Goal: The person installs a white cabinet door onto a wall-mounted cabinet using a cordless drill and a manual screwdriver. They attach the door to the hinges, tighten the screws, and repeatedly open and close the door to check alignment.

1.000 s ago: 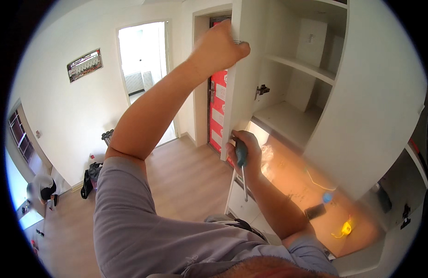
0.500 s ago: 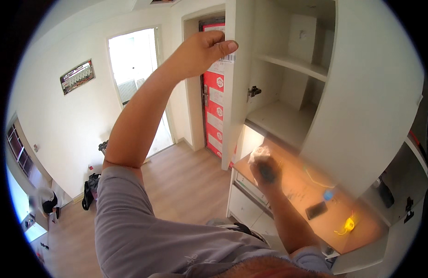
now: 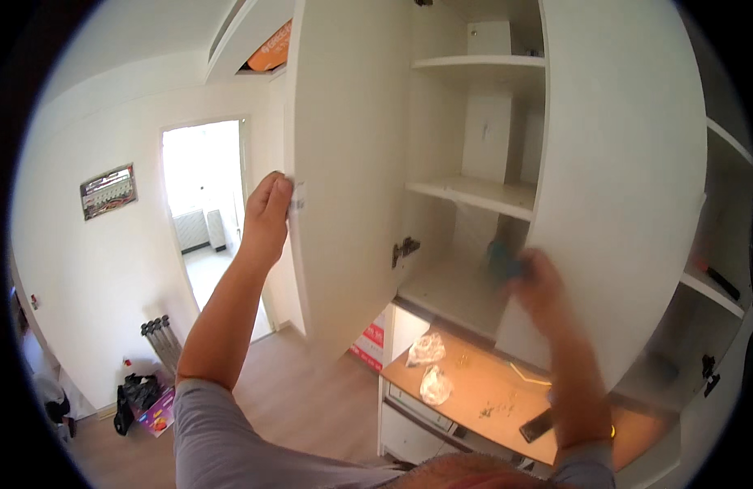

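Observation:
My left hand point(image 3: 270, 208) is closed around the outer edge of a white cabinet door point(image 3: 348, 171), which stands swung out. My right hand point(image 3: 542, 285) is raised at the right side of the open cabinet, in front of its lower compartment. It grips a blurred teal object point(image 3: 507, 259), whose kind I cannot make out. A dark metal hinge point(image 3: 406, 251) joins the door to the cabinet's left side. White shelves point(image 3: 482, 191) cross the inside of the cabinet.
Below, a brown countertop point(image 3: 474, 387) carries crumpled plastic bags point(image 3: 427, 349), small scattered bits and a dark phone-like slab point(image 3: 537, 425). A closed white door panel point(image 3: 625, 163) stands at right. Black bags point(image 3: 140, 391) lie on the floor at left, beside folded metal legs point(image 3: 160, 338).
My right hand has risen from above the countertop to the open cabinet with the object. The view has tilted up, and the door is seen more broadly, my left hand still at its edge.

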Demonstrator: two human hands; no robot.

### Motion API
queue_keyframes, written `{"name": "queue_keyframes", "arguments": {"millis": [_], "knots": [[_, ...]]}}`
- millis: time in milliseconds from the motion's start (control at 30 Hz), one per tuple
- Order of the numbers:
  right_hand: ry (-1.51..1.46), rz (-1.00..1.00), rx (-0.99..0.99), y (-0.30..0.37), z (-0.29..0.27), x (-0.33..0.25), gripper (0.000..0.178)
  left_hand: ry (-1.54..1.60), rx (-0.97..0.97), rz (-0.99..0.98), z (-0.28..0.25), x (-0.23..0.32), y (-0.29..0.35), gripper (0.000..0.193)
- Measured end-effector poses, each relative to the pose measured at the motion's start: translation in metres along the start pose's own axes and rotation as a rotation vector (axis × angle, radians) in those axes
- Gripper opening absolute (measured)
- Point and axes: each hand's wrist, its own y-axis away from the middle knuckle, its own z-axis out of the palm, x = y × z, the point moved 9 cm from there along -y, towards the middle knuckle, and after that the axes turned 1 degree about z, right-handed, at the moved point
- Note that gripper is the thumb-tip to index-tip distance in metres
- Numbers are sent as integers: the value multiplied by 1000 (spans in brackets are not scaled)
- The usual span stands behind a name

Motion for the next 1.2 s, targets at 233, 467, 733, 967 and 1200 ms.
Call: {"name": "queue_keyframes", "arguments": {"millis": [233, 467, 733, 967, 1200], "knots": [[-160, -341, 294, -170, -69, -160, 37, 88, 83, -66, 1, -20, 24, 52], [-69, -530, 503, -341, -88, -256, 38, 162, -247, -371, -7, -63, 46, 39], [-28, -504, 652, -461, -119, -267, 34, 171, -372, -284, -5, -53, 30, 47], [-52, -451, 657, -472, -118, -264, 31, 224, -373, -373, -12, -67, 34, 56], [-39, -493, 628, -475, -114, -267, 30, 167, -275, -458, -25, -77, 43, 62]]}}
